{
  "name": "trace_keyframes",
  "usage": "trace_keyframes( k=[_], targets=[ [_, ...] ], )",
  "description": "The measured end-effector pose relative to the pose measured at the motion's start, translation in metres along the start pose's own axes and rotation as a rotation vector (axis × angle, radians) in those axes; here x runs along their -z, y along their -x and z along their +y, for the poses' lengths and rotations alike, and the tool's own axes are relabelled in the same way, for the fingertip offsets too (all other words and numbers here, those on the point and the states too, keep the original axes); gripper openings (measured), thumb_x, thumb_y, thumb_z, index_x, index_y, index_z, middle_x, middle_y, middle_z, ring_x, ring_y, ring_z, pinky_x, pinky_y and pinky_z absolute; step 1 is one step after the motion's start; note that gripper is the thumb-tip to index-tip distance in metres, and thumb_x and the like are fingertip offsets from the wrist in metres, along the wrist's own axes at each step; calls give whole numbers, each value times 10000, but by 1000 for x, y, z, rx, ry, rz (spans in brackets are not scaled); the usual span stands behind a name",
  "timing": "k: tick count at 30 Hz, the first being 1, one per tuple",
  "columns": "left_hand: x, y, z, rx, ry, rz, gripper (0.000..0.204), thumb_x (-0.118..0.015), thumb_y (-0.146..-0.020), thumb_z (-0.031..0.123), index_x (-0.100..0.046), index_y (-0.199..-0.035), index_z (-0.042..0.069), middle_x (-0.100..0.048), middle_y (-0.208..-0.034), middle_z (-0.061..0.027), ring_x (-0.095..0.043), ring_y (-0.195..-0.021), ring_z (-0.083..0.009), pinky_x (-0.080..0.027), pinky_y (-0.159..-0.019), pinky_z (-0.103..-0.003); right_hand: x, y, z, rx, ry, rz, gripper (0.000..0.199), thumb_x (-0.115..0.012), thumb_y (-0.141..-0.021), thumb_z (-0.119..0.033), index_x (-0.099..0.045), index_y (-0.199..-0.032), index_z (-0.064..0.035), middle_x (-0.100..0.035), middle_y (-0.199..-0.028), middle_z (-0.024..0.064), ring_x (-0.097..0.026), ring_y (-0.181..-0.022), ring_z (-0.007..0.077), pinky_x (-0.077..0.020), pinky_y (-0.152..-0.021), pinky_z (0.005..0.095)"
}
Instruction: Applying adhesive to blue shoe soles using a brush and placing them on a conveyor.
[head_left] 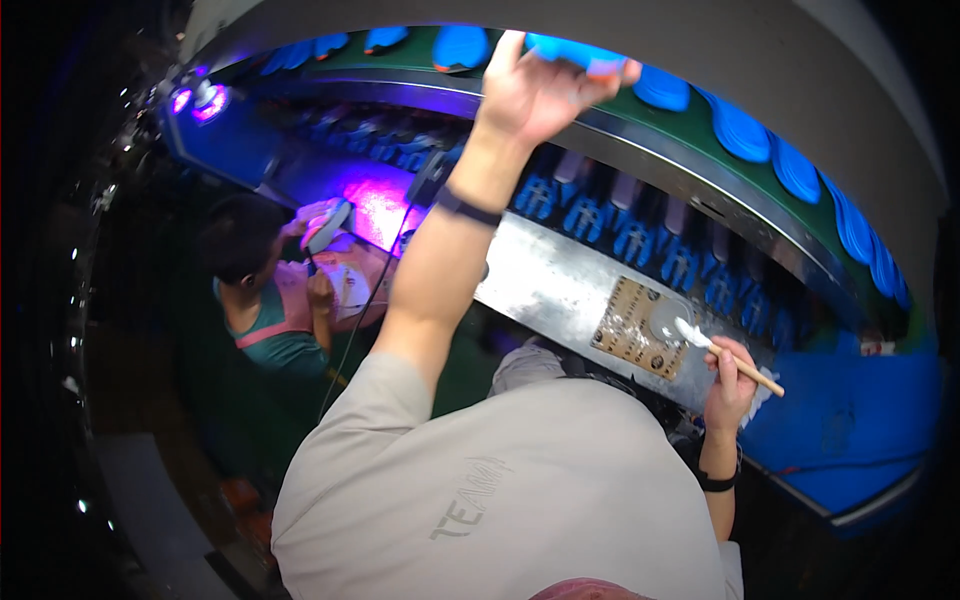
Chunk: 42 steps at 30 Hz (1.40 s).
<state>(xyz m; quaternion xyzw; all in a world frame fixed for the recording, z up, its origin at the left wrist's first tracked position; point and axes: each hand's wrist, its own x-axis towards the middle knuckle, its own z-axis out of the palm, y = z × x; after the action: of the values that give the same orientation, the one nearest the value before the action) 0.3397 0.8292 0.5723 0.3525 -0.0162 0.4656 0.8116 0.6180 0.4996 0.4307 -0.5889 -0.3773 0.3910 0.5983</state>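
The person's left hand (535, 95) was stretched up to a raised green belt (418, 52), its thumb and fingers parted around a blue sole (568, 50) with an orange tip; the sole lay between them, against the fingertips, but blur and the overhang left it impossible to tell whether they had closed on it. More blue soles (740, 132) stood in a row along the belt on either side of those fingers. Well below and to their right, the right hand (733, 390) had its fingers closed round the wooden handle of a brush (762, 379). Its white bristles pointed away from the fingers, up and to the left, at a round dish (662, 318) just beyond them. The dish sat on a printed piece of cardboard (620, 325), left of the right fingers, on a metal bench (540, 268). Beyond the bench, between the two hands' heights, ran a lower row of dark and blue items (590, 218). Far to the left of the right fingers and below the left ones, a co-worker (265, 290) in a pink apron held a pale shoe (327, 228), near purple light.
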Motion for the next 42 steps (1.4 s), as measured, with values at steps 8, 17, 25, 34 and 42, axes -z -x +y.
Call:
trace_keyframes(
  k=[8, 17, 25, 34, 42],
  targets=[
    [105, -43, 4, -135, 52, 580, 814, -446, -1013, 573, -318, -1482, -80, -482, -1397, -302, -596, -1183, -417, -516, -1017, -488, 28, 13, 40, 9, 42, 42, 242, -549, -1002, -132, -649, -1128, 47, -639, -928, 68, -547, -803, 104, -436, -743, 238],
    [155, -25, 63, 48, 21, 1126, 767, -342, -1050, 515, -406, -1370, -179, -573, -1268, -338, -668, -1073, -395, -603, -876, -443, 11, 2, 42, -20, 44, -81, 257, -577, -1022, -192, -660, -1133, 25, -653, -937, 42, -559, -807, 80, -443, -747, 216],
    [114, 7, 68, 9, -606, 1350, 622, -356, -1034, 389, -584, -1098, -186, -684, -1001, -298, -724, -844, -385, -628, -740, -442, 13, 10, 41, -11, 147, -114, 234, -593, -1005, -175, -675, -1104, 20, -655, -913, 46, -571, -794, 94, -450, -728, 228],
    [81, 120, 40, -909, -1209, 975, 361, -505, -1016, 215, -663, -820, -43, -678, -697, -66, -578, -589, -133, -480, -575, -319, 19, 0, 71, -8, 244, -161, 192, -617, -980, -99, -673, -1102, 39, -658, -917, 65, -607, -824, 125, -485, -764, 268],
    [27, 203, -39, -391, -865, 772, 321, -557, -1026, 245, -628, -771, 64, -552, -722, 61, -464, -690, -28, -407, -619, -259, 24, -22, 102, 24, 485, -194, 208, -639, -973, -154, -705, -1046, 29, -683, -864, 66, -623, -800, 133, -491, -759, 264]
  ],
)
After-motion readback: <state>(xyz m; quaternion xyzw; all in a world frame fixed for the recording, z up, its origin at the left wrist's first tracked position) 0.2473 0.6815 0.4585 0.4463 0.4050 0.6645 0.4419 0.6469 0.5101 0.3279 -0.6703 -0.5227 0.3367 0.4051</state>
